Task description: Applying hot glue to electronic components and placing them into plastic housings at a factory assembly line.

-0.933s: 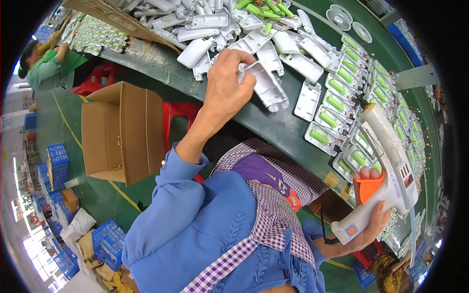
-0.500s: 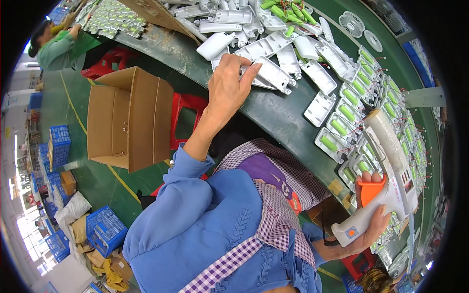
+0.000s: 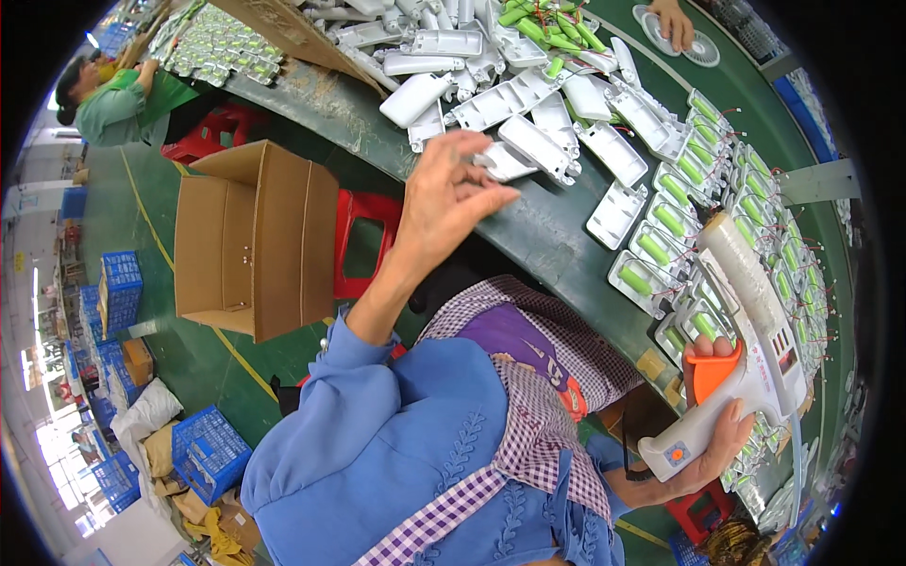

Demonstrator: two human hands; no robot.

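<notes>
My left hand (image 3: 451, 193) is over the table's near edge with its thumb and fingers apart. Its fingertips are beside a small white plastic casing (image 3: 506, 162), and whether they touch it cannot be made out. Just past that lies a longer open white casing (image 3: 538, 144). My right hand (image 3: 722, 439) grips a white glue gun (image 3: 755, 368) with an orange trigger, fingers wrapped round the handle. The gun's barrel points away over rows of white casings holding green battery cells (image 3: 654, 247) with thin wires.
White shells (image 3: 448, 42) and green cells (image 3: 557, 24) are heaped at the back. Another person's hand (image 3: 670, 24) is over round white grilles (image 3: 700, 49). A cardboard box (image 3: 297, 241) stands left, by a red stool (image 3: 363, 241). Another person (image 3: 113, 104) works far left.
My left hand has come off the white casing, its fingers spreading and shifting slightly nearer. A co-worker's hand has appeared at the grilles. My right hand holds the glue gun almost unmoved.
</notes>
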